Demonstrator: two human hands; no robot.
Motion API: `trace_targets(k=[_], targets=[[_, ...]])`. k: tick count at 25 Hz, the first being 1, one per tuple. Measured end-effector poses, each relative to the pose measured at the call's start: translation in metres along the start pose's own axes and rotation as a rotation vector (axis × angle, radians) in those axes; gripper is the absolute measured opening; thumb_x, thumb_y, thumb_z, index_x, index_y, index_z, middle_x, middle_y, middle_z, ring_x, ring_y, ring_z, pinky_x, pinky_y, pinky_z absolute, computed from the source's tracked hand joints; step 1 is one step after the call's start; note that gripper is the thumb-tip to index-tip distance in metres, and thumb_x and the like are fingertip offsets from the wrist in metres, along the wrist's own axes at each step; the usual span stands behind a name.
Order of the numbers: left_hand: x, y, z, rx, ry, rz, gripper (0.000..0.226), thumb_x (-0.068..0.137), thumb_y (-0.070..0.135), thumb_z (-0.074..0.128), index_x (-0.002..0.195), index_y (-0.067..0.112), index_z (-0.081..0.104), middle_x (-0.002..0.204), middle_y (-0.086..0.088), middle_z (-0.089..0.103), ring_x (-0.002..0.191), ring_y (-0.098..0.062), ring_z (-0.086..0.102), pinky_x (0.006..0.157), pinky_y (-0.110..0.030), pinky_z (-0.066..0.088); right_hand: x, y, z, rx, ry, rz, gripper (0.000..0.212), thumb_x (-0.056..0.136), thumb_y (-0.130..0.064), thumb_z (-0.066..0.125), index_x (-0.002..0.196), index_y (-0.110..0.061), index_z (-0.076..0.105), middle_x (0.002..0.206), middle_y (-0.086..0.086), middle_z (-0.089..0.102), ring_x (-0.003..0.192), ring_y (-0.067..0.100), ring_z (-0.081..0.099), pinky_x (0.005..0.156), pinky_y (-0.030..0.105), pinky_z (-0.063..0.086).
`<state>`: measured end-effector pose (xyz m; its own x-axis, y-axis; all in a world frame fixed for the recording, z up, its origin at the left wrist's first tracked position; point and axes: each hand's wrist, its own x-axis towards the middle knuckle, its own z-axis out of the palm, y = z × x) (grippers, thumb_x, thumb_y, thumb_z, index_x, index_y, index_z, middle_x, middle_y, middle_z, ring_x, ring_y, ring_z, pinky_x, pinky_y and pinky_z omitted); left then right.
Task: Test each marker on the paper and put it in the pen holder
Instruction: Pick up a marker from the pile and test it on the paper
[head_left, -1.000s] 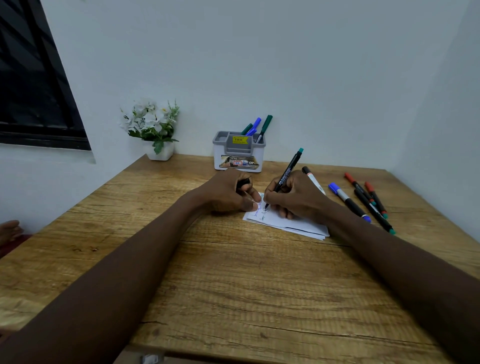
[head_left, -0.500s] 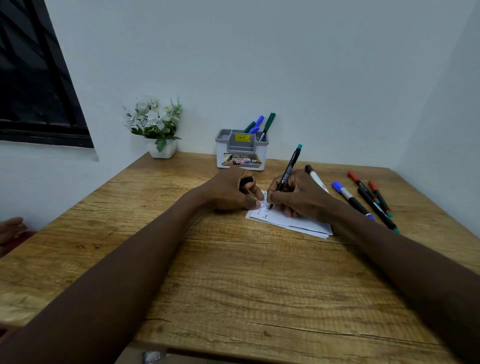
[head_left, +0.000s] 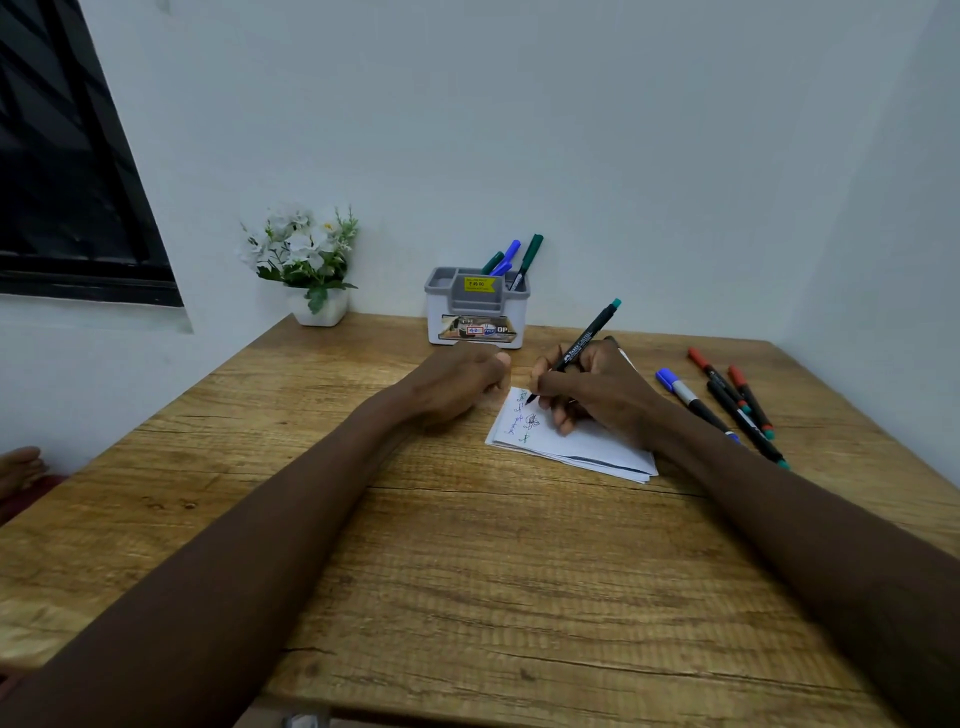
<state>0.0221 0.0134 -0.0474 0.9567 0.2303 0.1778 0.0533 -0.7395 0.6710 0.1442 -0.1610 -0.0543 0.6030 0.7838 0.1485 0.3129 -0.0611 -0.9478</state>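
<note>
Head view: right hand (head_left: 597, 395) grip closed around black marker (head_left: 582, 345), tip touching paper (head_left: 587, 447) on tabletop (head_left: 467, 571). Grip of left hand (head_left: 457, 384) curled just beside paper, contents hidden. Behind both hands: pen holder (head_left: 478, 312).

Table (head_left: 467, 571): paper (head_left: 597, 449), markers (head_left: 688, 397), pen holder (head_left: 475, 322), flowerpot (head_left: 319, 310)

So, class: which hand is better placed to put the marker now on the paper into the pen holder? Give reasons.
Right. The right hand grips the marker, tip on the paper, with the pen holder just beyond. The left hand lies curled beside the paper.
</note>
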Motion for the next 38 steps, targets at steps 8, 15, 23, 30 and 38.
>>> trace_targets(k=[8,15,23,30,38], targets=[[0.003,-0.009,0.005,-0.062,0.099,0.055,0.018,0.088,0.027,0.077,0.106,0.024,0.080,0.084,0.012,0.078,0.077,-0.001,0.069,0.071,-0.026,0.055,0.001,0.001,-0.007,0.279,0.076,-0.042,0.014,0.096,-0.011,0.070,0.088,0.001,0.072,0.073,0.016,0.069,0.052,0.017,0.063,0.049,0.025,0.054],[0.004,-0.006,0.007,-0.287,0.144,0.099,0.020,0.094,0.018,0.070,0.109,0.007,0.078,0.084,-0.013,0.076,0.067,-0.016,0.066,0.059,-0.024,0.056,-0.001,-0.006,-0.007,0.500,-0.002,0.077,0.031,0.096,-0.015,0.040,0.088,-0.002,0.066,0.076,0.022,0.073,0.059,0.024,0.071,0.057,0.031,0.061],[0.007,-0.013,0.006,-0.325,0.156,0.051,0.016,0.090,0.018,0.076,0.104,0.014,0.081,0.087,-0.014,0.077,0.073,-0.026,0.068,0.069,-0.037,0.061,-0.004,-0.009,-0.006,0.574,0.075,0.083,0.027,0.099,-0.007,0.039,0.079,-0.009,0.057,0.076,0.022,0.076,0.063,0.027,0.076,0.063,0.034,0.065],[-0.002,-0.001,0.006,-0.461,0.200,0.053,0.024,0.081,0.005,0.081,0.103,-0.002,0.077,0.082,-0.020,0.077,0.071,-0.031,0.076,0.067,-0.034,0.064,0.000,0.004,-0.007,0.326,0.052,0.012,0.016,0.086,-0.004,0.077,0.098,0.007,0.074,0.085,0.019,0.077,0.074,0.022,0.077,0.067,0.027,0.064],[-0.003,0.003,0.015,-0.416,0.296,0.042,0.013,0.075,-0.001,0.085,0.083,-0.006,0.077,0.084,-0.021,0.076,0.064,-0.032,0.076,0.060,-0.042,0.064,0.002,0.009,-0.005,0.196,0.032,-0.030,0.025,0.089,-0.002,0.075,0.102,0.019,0.069,0.075,0.019,0.074,0.061,0.021,0.072,0.059,0.027,0.062]])
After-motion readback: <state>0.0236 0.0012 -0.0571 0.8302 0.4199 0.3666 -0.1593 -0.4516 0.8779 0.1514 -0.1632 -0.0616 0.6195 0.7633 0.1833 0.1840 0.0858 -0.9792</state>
